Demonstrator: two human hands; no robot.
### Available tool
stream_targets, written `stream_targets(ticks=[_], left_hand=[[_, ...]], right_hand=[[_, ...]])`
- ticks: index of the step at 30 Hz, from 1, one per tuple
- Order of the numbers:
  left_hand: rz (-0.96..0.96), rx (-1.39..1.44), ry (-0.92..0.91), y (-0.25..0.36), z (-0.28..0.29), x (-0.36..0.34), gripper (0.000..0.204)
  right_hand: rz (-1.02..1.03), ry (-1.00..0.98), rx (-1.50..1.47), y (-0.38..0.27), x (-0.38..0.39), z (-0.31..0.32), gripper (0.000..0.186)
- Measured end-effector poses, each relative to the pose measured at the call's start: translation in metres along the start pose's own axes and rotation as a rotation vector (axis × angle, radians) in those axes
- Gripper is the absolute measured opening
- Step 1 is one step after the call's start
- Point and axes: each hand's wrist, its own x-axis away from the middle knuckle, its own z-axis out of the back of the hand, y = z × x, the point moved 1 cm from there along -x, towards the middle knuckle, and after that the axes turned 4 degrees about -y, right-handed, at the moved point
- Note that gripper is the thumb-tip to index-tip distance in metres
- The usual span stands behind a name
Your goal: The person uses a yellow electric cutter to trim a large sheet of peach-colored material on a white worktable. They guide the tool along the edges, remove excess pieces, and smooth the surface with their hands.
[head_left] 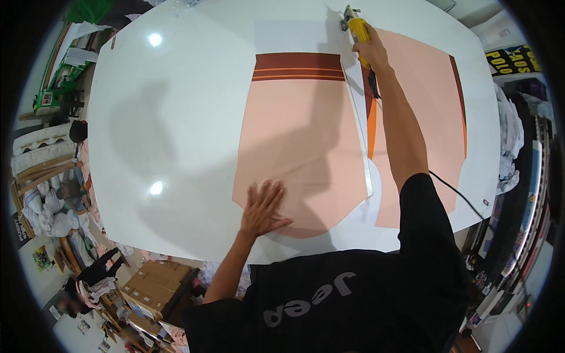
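My left hand (263, 213) lies flat with its fingers spread on the lower left of a peach fabric panel (294, 129). A dark red band (298, 67) with thin orange stripes crosses that panel's far end. At the far side of the table, my right hand (373, 49) is wrapped round a yellow electric fabric cutter (359, 32) with a metal head. This cutter is beside the far left corner of a second peach panel (421, 112), which has dark red and orange edges. My right forearm covers part of the second panel.
Both panels lie on a big white table (182, 217). A black cord (456, 191) trails from behind my right arm over the table's right edge. Cardboard boxes (158, 282) stand at the near left. White cloth heaps (509, 138) and rolls line the right side.
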Motion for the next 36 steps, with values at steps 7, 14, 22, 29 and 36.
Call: stream_targets(ticks=[7, 14, 22, 29, 36], left_hand=[[0.147, -0.475, -0.268, -0.184, 0.101, 0.112, 0.121], [1.146, -0.578, 0.196, -0.316, 0.137, 0.206, 0.109], [0.719, -0.188, 0.516, -0.162, -0.018, 0.071, 0.085], [0.5, -0.095, 0.428, -0.067, 0.003, 0.001, 0.085], [0.491, -0.107, 0.406, -0.05, -0.005, -0.019, 0.083]], right_hand=[[0.12, 0.059, -0.1, 0.049, 0.157, 0.044, 0.1], [-0.122, -0.087, 0.046, 0.07, 0.411, 0.001, 0.105], [-0.157, -0.307, 0.234, 0.086, 0.555, -0.086, 0.094], [-0.071, -0.283, 0.283, 0.072, 0.523, -0.096, 0.09], [-0.051, -0.309, 0.27, 0.062, 0.508, -0.097, 0.089]])
